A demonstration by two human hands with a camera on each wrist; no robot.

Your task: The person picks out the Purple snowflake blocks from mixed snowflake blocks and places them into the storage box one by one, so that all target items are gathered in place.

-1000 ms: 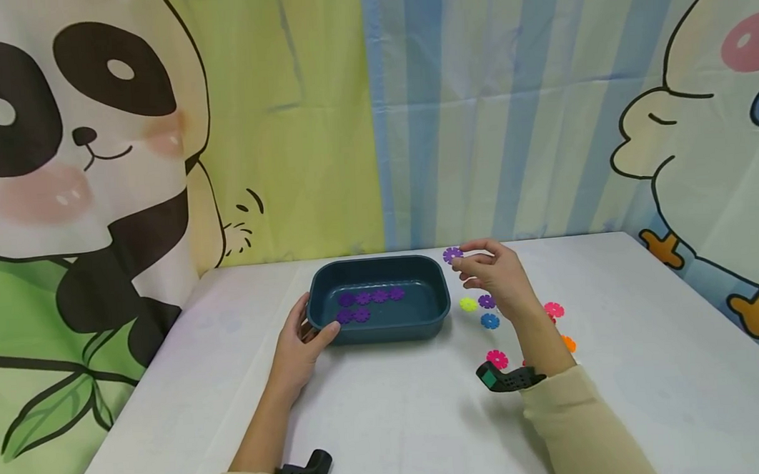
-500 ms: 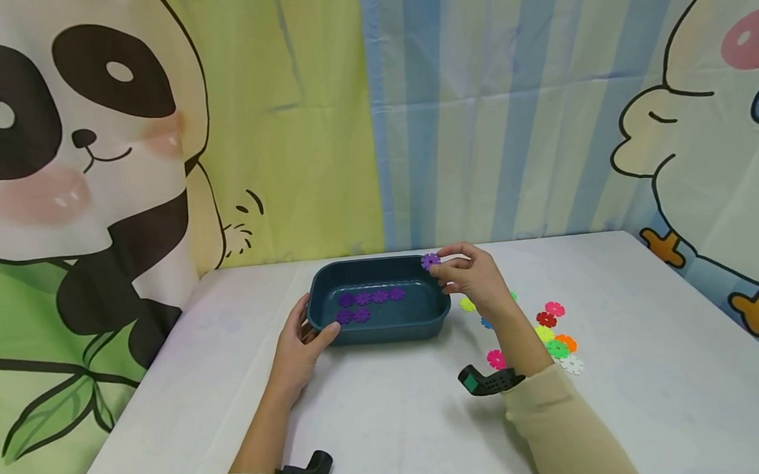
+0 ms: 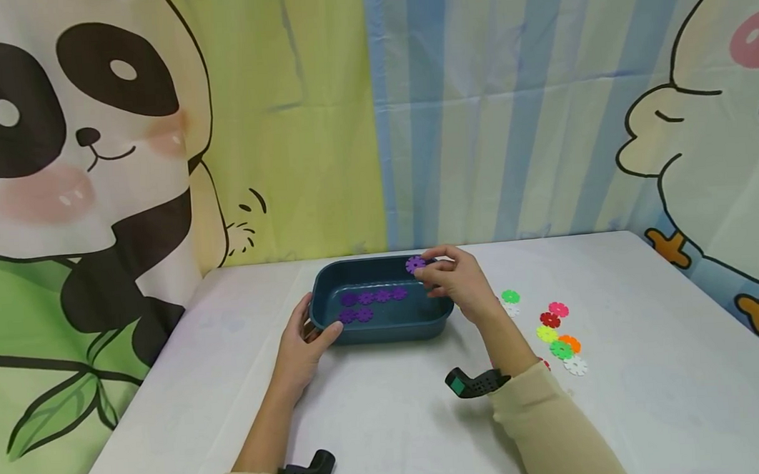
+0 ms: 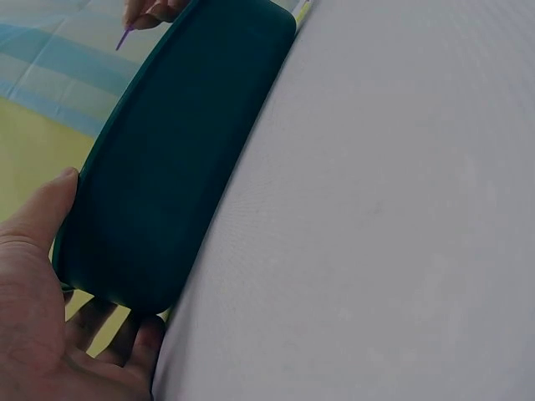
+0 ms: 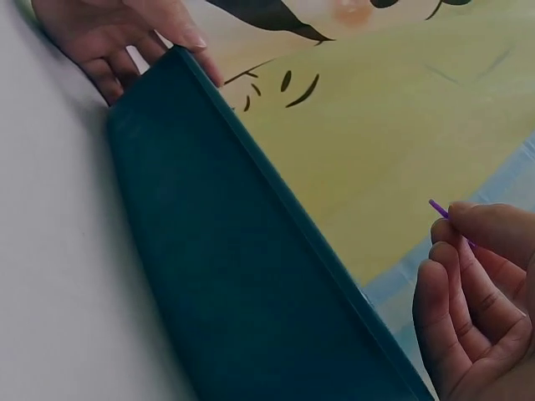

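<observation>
A dark teal plastic tub stands on the table, with several purple flower-shaped discs lying flat on its floor. At the tub's left end my left hand grips the rim, thumb over the near corner and fingers round the outer side, as the left wrist view also shows. Above the tub's right end, my right hand pinches one purple flower-shaped disc between thumb and fingertips. In the right wrist view that pinched disc appears edge-on, apart from the tub's rim.
Right of the tub several loose flower-shaped discs lie on the white table: green, pink, dark red, orange, white and yellow. My right forearm covers others. A printed curtain hangs behind.
My right hand has carried the purple disc leftward, from beyond the tub's right side to above its right end. The left hand keeps its grip on the tub.
</observation>
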